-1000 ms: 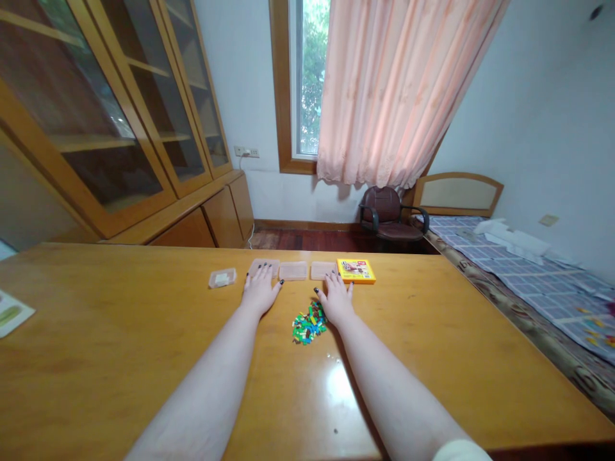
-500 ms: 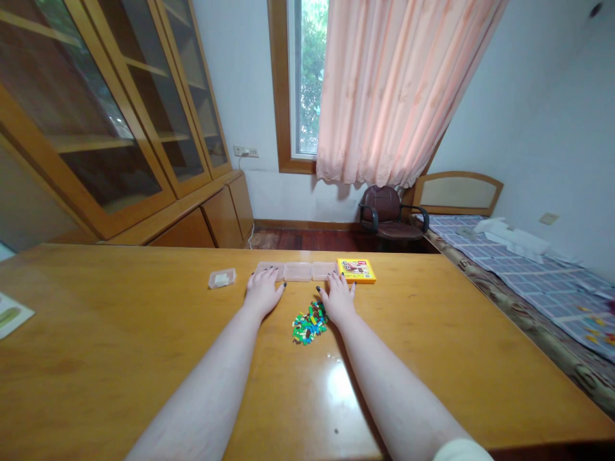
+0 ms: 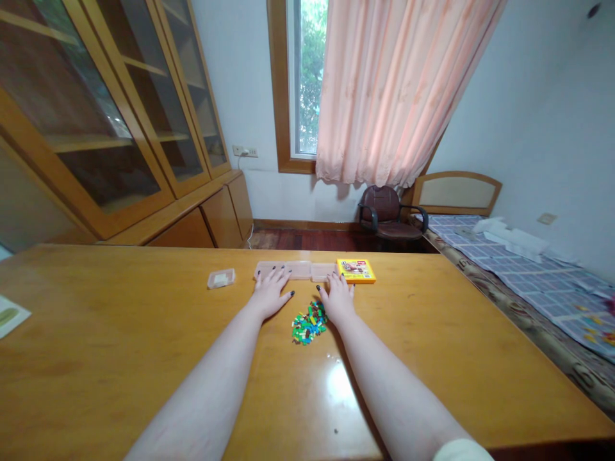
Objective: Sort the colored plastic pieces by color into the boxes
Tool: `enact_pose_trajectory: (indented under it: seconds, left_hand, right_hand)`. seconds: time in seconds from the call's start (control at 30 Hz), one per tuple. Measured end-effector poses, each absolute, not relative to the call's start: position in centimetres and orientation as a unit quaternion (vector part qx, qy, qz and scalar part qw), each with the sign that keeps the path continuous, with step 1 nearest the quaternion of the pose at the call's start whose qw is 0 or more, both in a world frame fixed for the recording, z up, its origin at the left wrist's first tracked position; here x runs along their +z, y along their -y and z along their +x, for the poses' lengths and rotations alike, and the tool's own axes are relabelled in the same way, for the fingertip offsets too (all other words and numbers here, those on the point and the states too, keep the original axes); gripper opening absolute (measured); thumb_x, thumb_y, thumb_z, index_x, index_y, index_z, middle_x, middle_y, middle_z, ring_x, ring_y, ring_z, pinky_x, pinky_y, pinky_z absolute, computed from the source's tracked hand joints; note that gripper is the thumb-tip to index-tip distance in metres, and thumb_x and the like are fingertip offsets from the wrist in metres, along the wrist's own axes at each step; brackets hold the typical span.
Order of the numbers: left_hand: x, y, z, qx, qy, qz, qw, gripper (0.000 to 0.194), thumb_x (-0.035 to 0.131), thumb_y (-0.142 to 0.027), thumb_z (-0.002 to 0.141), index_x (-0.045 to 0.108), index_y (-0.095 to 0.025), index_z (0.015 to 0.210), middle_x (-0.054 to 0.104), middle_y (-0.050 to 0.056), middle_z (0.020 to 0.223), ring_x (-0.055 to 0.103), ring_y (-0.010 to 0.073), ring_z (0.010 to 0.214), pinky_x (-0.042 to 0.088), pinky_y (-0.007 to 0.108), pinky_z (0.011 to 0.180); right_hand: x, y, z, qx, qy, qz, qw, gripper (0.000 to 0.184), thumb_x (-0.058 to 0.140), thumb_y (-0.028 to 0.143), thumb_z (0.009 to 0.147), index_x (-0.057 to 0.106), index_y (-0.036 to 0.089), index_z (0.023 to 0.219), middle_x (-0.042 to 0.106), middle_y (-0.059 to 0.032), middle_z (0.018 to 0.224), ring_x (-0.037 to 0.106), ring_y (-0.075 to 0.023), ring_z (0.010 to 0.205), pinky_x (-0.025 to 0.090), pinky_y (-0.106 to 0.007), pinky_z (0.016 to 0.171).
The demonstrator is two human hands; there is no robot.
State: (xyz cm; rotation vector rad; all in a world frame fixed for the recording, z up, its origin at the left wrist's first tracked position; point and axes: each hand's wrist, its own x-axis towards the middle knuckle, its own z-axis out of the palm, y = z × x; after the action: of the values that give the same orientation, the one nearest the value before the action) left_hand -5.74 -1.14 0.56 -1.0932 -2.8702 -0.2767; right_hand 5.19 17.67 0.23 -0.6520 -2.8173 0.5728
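Observation:
My left hand (image 3: 269, 294) rests with fingers spread at the near edge of a row of clear plastic trays (image 3: 302, 269). My right hand (image 3: 338, 298), also with fingers apart, lies by the right-hand clear tray (image 3: 323, 271), its fingertips close to a yellow box (image 3: 357, 271) with printed pictures. Between the hands, a little nearer to me, is a loose pile of small building bricks (image 3: 309, 325) in green, blue, white, brown and yellow. Neither hand holds anything that shows.
A small clear container (image 3: 221, 278) with pale pieces inside stands on the wooden table (image 3: 120, 333) to the left. A printed sheet (image 3: 12, 315) lies at the far left edge. Beyond the table are a brown armchair (image 3: 387, 214) and a bed (image 3: 528, 269) on the right.
My left hand has shifted slightly to the right along the trays, with its fingers more spread. My right hand, the brick pile and the yellow box look unmoved.

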Motion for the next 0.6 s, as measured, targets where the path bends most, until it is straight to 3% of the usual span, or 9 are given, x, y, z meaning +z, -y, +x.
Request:
enact_pose_trajectory:
  seconds: [0.37,0.47,0.6]
  left_hand:
    - [0.5,1.3,-6.0,-0.094,0.938,-0.33,0.043,0.065,0.036,-0.052,0.087,0.017,-0.03,0.145,0.01,0.004,0.154,0.013,0.0275,0.139,0.008,0.055,0.11]
    - [1.1,2.4,-6.3,-0.099,0.973,-0.174,0.114,0.064,0.035,-0.05,0.086,0.027,-0.021,0.143,0.013,0.013,0.152,0.013,0.033,0.138,0.008,0.057,0.108]
    - [1.0,4.6,-7.5,-0.121,0.981,0.059,0.137,0.068,0.032,-0.05,0.084,0.033,-0.008,0.139,0.024,0.025,0.146,0.016,0.0428,0.135,0.006,0.069,0.101]
  right_hand:
    - [0.4,-17.9,5.1,0.175,0.965,-0.191,0.049,0.063,0.031,0.052,0.089,0.026,0.02,0.144,0.017,-0.0062,0.152,0.005,-0.0254,0.139,0.0,-0.053,0.108]
    - [0.5,-17.8,5.1,0.175,0.962,-0.2,0.057,0.061,0.029,0.051,0.09,0.028,0.02,0.143,0.019,-0.0071,0.151,0.007,-0.025,0.139,0.0,-0.052,0.109]
    - [0.5,-17.7,5.2,0.176,0.953,-0.233,0.082,0.06,0.03,0.05,0.09,0.032,0.02,0.142,0.022,-0.0075,0.15,0.01,-0.0268,0.138,0.0,-0.052,0.109]
